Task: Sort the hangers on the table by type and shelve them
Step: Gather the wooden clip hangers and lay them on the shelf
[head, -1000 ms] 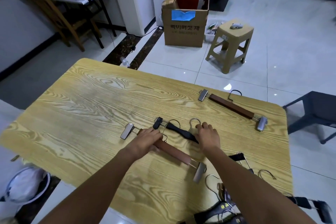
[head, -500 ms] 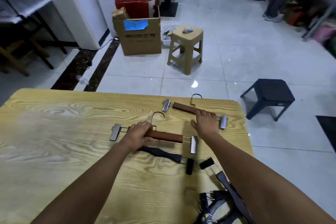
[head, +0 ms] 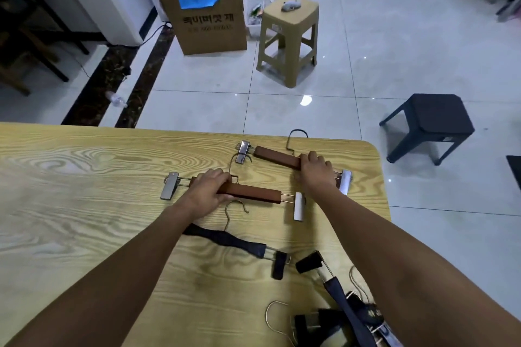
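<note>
The left hand [head: 210, 189] grips the nearer brown hanger [head: 253, 193] by its wooden bar, flat on the tabletop [head: 70, 205]. The right hand [head: 315, 169] curls over the far brown hanger [head: 277, 156] by the far edge. A black hanger [head: 234, 241] lies nearer, partly under the left forearm

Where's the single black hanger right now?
Head view: the black hanger lies on the table, just nearer than the brown hanger the left hand grips, partly under the left forearm, clip end toward the black pile at near right.
</note>
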Demonstrator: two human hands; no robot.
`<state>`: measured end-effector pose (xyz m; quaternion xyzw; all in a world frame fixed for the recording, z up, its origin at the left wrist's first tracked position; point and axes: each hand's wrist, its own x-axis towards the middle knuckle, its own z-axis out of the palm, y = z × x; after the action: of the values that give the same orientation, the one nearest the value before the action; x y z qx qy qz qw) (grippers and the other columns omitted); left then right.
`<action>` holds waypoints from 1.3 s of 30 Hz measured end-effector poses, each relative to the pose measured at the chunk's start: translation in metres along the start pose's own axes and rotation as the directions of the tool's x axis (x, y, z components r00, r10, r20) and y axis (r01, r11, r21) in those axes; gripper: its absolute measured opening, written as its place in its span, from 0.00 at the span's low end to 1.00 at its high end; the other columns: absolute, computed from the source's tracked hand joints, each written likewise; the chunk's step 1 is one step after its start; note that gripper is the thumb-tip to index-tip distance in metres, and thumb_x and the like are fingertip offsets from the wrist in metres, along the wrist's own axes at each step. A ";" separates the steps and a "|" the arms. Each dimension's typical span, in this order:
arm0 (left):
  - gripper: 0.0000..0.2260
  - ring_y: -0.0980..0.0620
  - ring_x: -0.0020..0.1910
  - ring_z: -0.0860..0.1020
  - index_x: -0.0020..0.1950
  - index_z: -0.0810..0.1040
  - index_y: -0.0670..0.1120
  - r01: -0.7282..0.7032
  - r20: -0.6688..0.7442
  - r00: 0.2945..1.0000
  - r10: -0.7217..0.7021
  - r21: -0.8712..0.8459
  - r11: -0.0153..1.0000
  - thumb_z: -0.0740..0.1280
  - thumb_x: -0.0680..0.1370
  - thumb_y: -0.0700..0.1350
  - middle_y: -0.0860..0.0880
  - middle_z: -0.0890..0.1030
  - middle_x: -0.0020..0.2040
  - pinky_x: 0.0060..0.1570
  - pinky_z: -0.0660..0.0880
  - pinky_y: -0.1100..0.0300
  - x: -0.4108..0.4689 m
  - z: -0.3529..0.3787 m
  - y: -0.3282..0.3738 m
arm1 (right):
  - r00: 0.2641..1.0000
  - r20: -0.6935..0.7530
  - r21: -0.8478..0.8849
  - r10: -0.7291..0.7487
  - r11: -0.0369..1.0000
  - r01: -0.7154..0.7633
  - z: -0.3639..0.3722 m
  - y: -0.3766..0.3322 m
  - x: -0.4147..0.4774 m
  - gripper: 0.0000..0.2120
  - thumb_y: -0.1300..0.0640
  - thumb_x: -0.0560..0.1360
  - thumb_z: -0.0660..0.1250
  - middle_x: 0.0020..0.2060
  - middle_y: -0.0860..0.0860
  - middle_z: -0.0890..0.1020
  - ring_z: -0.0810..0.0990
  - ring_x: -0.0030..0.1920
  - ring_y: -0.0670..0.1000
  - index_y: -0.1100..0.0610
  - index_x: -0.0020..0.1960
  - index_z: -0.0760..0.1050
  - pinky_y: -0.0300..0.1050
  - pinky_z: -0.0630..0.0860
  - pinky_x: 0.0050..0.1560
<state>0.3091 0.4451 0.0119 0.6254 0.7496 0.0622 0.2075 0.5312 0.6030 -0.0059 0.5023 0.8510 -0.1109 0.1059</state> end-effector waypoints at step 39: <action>0.13 0.52 0.56 0.71 0.58 0.74 0.48 0.196 -0.450 0.876 -0.176 0.000 0.981 0.67 0.76 0.52 0.52 0.75 0.53 0.51 0.61 0.58 -0.289 -0.088 0.036 | 0.756 -0.530 0.021 -0.384 0.885 0.465 -0.141 -0.131 -0.208 0.23 0.37 0.74 0.62 0.49 0.51 0.79 0.79 0.49 0.54 0.54 0.58 0.76 0.46 0.71 0.41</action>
<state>0.3453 0.1887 0.1717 0.5239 0.8350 0.1672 0.0202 0.5048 0.4100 0.1997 0.3132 0.9286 -0.0589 -0.1899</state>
